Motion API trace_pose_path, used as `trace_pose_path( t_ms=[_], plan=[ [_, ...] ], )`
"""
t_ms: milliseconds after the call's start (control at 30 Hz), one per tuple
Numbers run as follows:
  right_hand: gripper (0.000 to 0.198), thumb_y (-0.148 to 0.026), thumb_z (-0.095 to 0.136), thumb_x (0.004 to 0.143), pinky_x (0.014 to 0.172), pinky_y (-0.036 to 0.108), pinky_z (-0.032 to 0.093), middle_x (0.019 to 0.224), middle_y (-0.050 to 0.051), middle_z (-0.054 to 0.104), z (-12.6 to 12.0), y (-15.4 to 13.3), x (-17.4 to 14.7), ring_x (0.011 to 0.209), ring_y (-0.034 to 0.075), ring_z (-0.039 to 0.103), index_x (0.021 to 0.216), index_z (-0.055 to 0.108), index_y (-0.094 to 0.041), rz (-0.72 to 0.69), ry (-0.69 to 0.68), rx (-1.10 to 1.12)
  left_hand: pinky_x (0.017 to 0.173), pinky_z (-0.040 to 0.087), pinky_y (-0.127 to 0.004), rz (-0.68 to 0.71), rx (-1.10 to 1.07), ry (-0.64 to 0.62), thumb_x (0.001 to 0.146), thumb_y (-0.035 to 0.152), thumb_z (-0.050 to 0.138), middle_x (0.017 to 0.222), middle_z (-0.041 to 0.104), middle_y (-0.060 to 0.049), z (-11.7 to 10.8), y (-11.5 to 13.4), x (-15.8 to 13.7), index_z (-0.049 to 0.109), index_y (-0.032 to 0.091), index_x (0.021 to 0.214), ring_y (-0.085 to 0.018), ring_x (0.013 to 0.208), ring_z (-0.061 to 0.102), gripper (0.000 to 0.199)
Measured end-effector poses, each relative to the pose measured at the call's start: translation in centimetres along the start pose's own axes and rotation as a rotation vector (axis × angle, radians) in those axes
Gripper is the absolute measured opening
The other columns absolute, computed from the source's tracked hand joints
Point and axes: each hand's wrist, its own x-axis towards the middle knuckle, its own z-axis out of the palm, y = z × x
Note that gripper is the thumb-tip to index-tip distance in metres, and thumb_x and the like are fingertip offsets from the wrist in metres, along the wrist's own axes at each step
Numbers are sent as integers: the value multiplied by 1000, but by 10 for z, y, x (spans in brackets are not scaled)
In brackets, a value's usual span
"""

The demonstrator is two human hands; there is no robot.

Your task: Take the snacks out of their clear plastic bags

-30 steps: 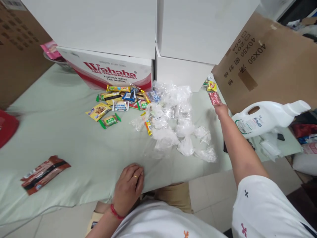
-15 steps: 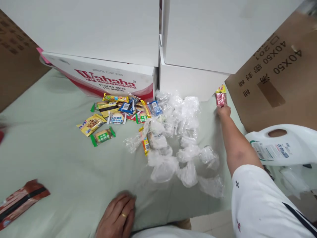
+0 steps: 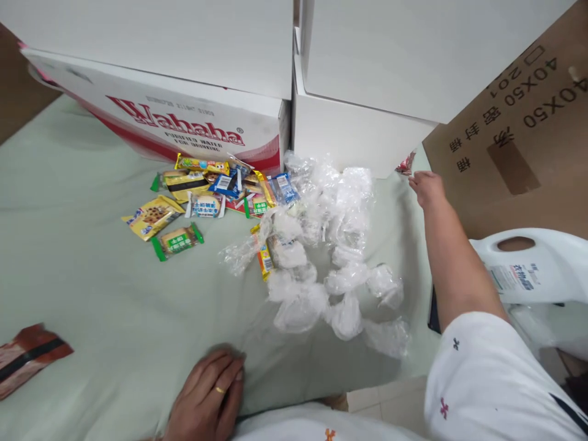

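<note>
At the right, my right hand (image 3: 427,187) reaches to the corner of the white box, its fingers closed at the near edge of a red snack packet (image 3: 406,164). Most of that packet is hidden behind the box. My left hand (image 3: 206,392), with a ring on one finger, lies on the green sheet (image 3: 138,318) with nothing in it. A pile of wrapped biscuits and snacks (image 3: 214,184) sits in front of the Wahaha carton. Crumpled clear plastic bags (image 3: 321,257) spread beside it, with a yellow-orange snack bar (image 3: 263,254) at their left side.
The Wahaha carton (image 3: 184,122) and white boxes (image 3: 358,135) line the back. A brown cardboard sheet (image 3: 500,159) stands at the right, with a white jug (image 3: 546,257) lying before it. At the left edge lies a brown-red packet (image 3: 32,355).
My right hand has moved the red packet leftward, partly behind the white box; the yellow packet there is now out of sight. The view has shifted slightly. My left hand stays on the sheet.
</note>
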Motion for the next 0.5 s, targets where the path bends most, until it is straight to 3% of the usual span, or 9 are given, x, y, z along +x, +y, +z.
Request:
trace_pose_path(
  t_ms=[133, 200, 267, 333, 400, 500],
  plan=[
    [22, -41, 63, 97, 78, 36, 60, 91, 8, 72, -74, -39, -117, 79, 17, 69, 98, 71, -20, -12, -131, 41, 90, 55, -36, 23, -23, -6, 95, 11, 57, 97, 72, -9, -1, -1, -4, 69, 19, 107, -23, 98, 68, 19],
    [25, -48, 67, 94, 71, 35, 57, 82, 5, 70, -113, -52, -189, 70, 17, 65, 100, 75, -25, -95, -258, -156, 90, 55, -36, 31, -48, -4, 95, 10, 58, 97, 72, -9, -1, -2, -6, 68, 18, 106, -23, 98, 67, 18],
    [27, -54, 68, 91, 68, 34, 56, 88, 6, 72, -138, -51, -257, 72, 20, 66, 98, 78, -29, -154, -442, -340, 89, 55, -36, 36, -86, 4, 95, 8, 59, 96, 71, -9, -1, -2, -7, 68, 18, 105, -22, 98, 67, 17],
    [32, -51, 72, 88, 68, 34, 57, 111, 7, 73, -144, -35, -311, 72, 18, 65, 113, 77, -32, -165, -611, -400, 87, 56, -35, 42, -139, 20, 94, 7, 59, 95, 70, -8, -1, -1, -7, 68, 19, 104, -22, 96, 66, 18],
    [40, -45, 74, 83, 71, 36, 57, 126, 9, 70, -136, -9, -349, 72, 18, 65, 121, 75, -32, -142, -670, -432, 86, 57, -35, 45, -210, 48, 94, 5, 60, 94, 70, -8, -2, -1, -7, 68, 20, 105, -21, 95, 66, 20],
    [19, -43, 67, 82, 69, 38, 53, 92, 7, 74, -116, 20, -382, 71, 23, 65, 88, 75, -27, -52, -561, -478, 87, 58, -36, -23, -316, 117, 95, 7, 59, 95, 71, -7, -8, 1, -9, 69, 21, 106, -21, 97, 67, 20]
  ],
)
